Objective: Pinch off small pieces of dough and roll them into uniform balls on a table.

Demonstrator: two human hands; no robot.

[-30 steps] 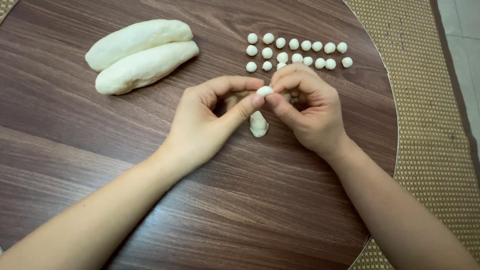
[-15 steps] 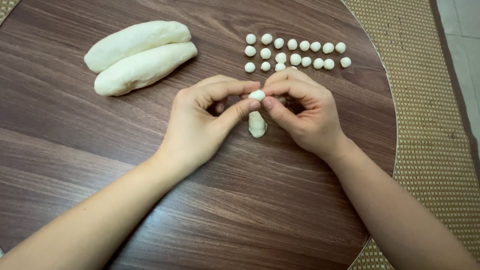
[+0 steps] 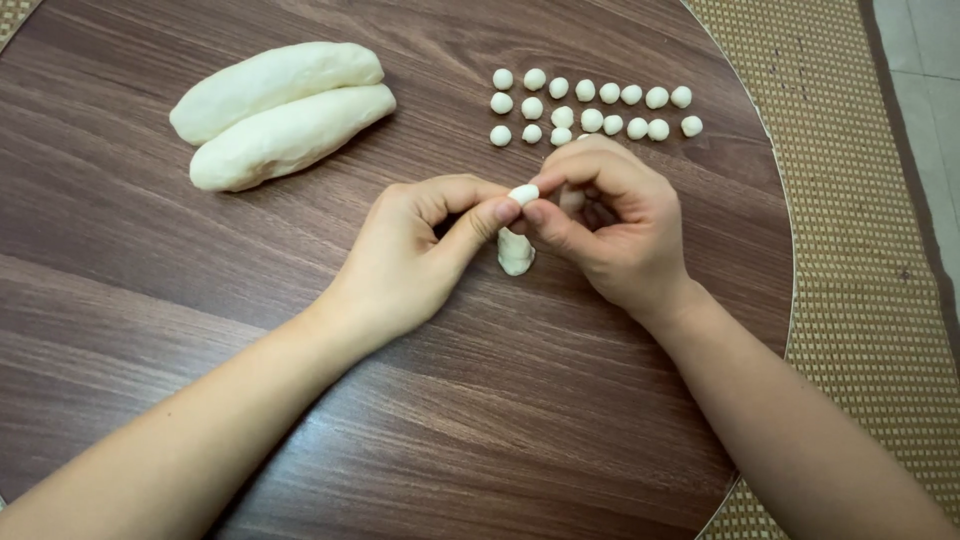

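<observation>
Eighteen-odd done: small dough balls (image 3: 590,105) rowed on table (image 3: 200,300).
Fingers: left hand (image 3: 415,255), right hand (image 3: 610,230) both pinched on dough bit (image 3: 523,193).
Left: stub (image 3: 515,252), two dough logs (image 3: 280,115) uncut.

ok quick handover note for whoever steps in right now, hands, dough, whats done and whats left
Left hand and right hand: fingertips of both pinch one small dough bit above the table.
Short dough stub lies on the table directly below the fingers.
Done: rows of small dough balls sit behind the hands.
Left: the stub, plus two long dough logs lying untouched at the far left.
</observation>
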